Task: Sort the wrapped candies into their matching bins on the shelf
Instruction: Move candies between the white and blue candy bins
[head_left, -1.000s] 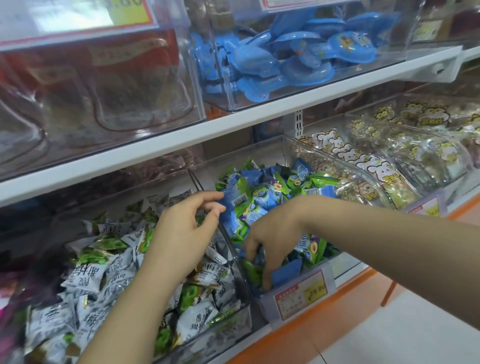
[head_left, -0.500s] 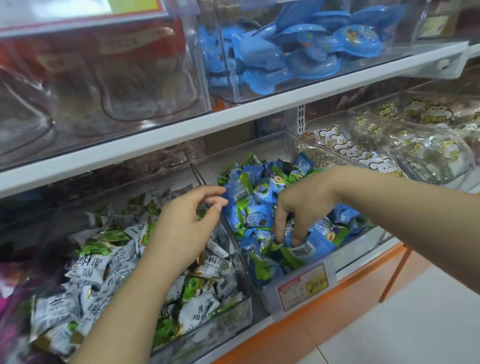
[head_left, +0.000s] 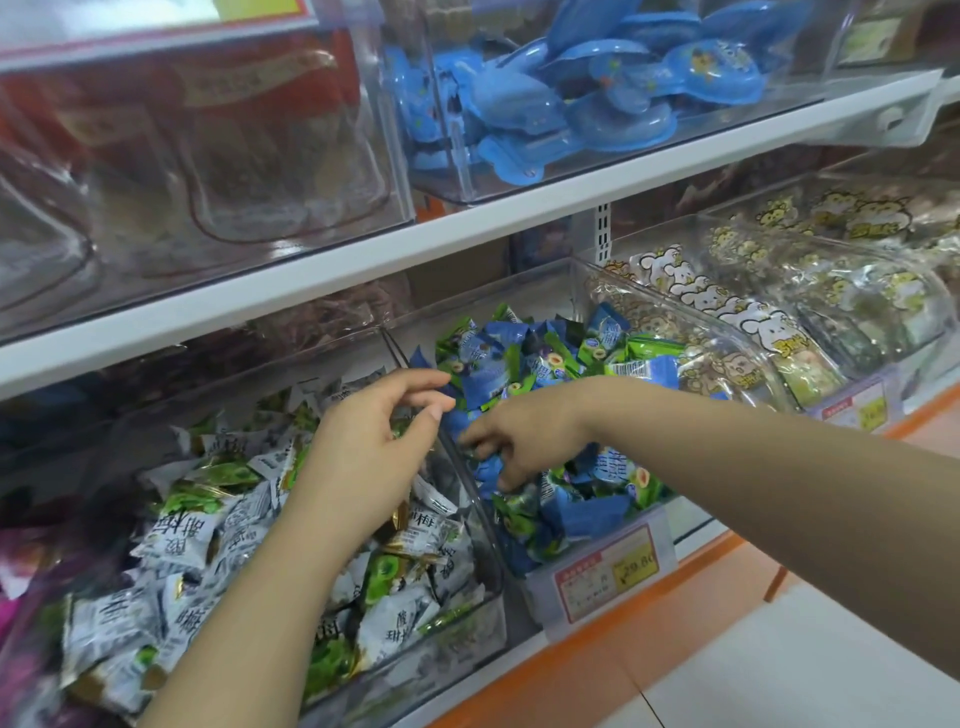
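My left hand (head_left: 363, 452) hovers over the clear bin (head_left: 467, 623) of white-and-green wrapped candies (head_left: 182, 530). Its fingers are loosely curved, thumb and forefinger close together, and I see nothing in them. My right hand (head_left: 524, 434) reaches down into the neighbouring bin (head_left: 530, 587) of blue and green wrapped candies (head_left: 587, 514). Its fingertips are among the candies, close to the clear wall between the two bins. Whether it holds a candy is hidden by the fingers.
A white shelf board (head_left: 467, 234) overhangs both bins, carrying a bin of blue packets (head_left: 571, 104) and one of red packets (head_left: 182, 145). Bins of rabbit-printed sweets (head_left: 727, 312) stand to the right. A price label (head_left: 608, 571) fronts the middle bin. An orange shelf edge (head_left: 597, 665) runs below.
My right hand has moved from the front of the blue-and-green bin back and leftward toward the dividing wall. My left hand has stayed over the white-and-green bin.
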